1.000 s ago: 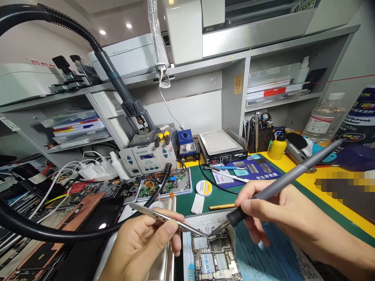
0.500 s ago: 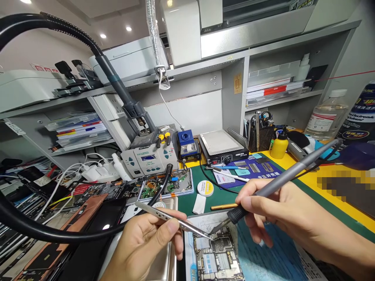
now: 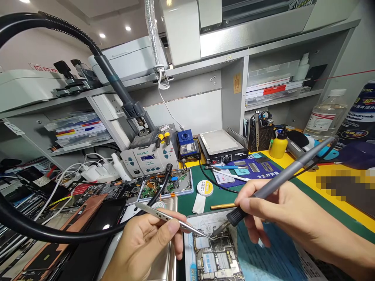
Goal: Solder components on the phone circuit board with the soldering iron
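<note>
My left hand [image 3: 148, 240] pinches tweezers [image 3: 184, 225], my right hand [image 3: 274, 207] a soldering iron [image 3: 284, 176]; their tips crowd the far end of the circuit board [image 3: 217, 258], so a tremor could scorch it.

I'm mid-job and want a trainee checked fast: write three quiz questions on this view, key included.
1. What does the left hand hold?
2. True or false: the yellow bottle stands upright.
3. Fill in: the right hand holds a grey pen-shaped tool, its tip pointing down toward the ____ ____.

Key:
1. Metal tweezers
2. True
3. circuit board
</note>
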A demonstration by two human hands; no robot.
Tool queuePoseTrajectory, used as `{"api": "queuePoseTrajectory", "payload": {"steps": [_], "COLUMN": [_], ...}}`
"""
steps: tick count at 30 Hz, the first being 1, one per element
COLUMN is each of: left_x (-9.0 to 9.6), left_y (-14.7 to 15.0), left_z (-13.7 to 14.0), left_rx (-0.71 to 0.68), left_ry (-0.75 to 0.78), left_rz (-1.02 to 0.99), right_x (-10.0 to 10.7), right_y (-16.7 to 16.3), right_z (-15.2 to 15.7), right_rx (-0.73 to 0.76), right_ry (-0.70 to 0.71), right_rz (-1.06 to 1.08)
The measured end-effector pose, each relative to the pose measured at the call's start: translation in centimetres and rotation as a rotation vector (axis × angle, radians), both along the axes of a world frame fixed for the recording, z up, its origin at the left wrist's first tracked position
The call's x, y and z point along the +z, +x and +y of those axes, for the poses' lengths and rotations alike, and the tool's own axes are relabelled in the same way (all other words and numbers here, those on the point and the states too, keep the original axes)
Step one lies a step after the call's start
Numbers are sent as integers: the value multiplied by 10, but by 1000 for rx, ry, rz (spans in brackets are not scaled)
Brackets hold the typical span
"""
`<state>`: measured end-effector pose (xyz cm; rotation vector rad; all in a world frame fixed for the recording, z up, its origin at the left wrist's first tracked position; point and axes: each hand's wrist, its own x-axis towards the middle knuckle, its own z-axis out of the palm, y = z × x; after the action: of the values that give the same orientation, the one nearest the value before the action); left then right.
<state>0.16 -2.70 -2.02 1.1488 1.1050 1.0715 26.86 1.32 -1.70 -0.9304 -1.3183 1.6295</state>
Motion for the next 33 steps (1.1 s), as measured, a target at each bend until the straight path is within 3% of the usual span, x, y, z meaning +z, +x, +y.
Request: {"api": "queuePoseTrajectory", "payload": {"steps": [17,33], "left_x": [-12,-10], "left_y": [-10,-8], "left_z": [1,3], "left_rx": [-36,-7], "left_ry": [37,82], "left_rz": [-9,48], "right_x": [9,3], "right_y": [-5,2], "right_z": [-3,2], "right_rx": [-59,19], "right_ry": [-35,-10], "right_rz": [-15,9]}}
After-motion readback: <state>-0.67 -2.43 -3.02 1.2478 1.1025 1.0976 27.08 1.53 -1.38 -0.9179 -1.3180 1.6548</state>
